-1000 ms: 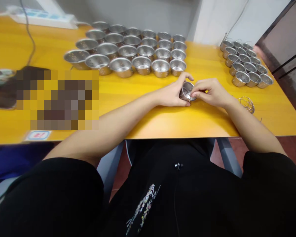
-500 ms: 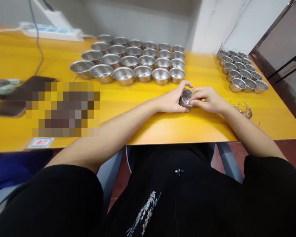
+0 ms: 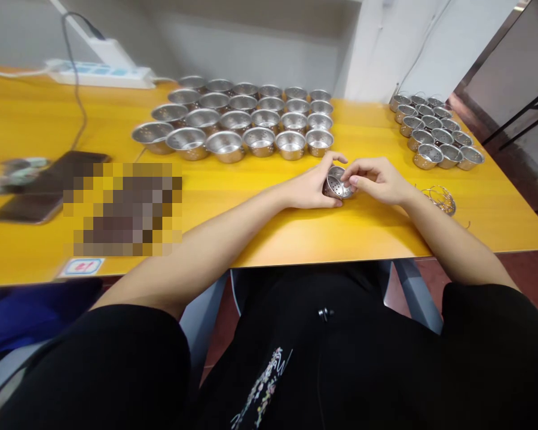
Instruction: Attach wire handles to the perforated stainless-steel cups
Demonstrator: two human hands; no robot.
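A small perforated metal cup (image 3: pixel 335 186) is tilted above the yellow table, its mouth partly facing me. My left hand (image 3: pixel 311 187) is wrapped around its left side, with the thumb low and the index finger arched above the rim. At the right side of the rim, my right hand (image 3: pixel 378 180) has its fingers curled together, the fingertips reaching over the cup's opening. Whatever those fingertips pinch is too small to make out. Beside my right forearm lies a loose bunch of thin curved metal wires (image 3: pixel 441 199).
Rows of perforated metal cups (image 3: pixel 225 145) stand at the back middle. Another group of cups (image 3: pixel 428 155), some with wire handles, is at the right. A power strip (image 3: pixel 103 74), a dark phone-like slab (image 3: pixel 31 200) and a blurred-out patch lie left.
My right fingers have lifted slightly and shifted at the cup's rim. My left hand keeps its hold on the cup. The whole view has shifted a little.
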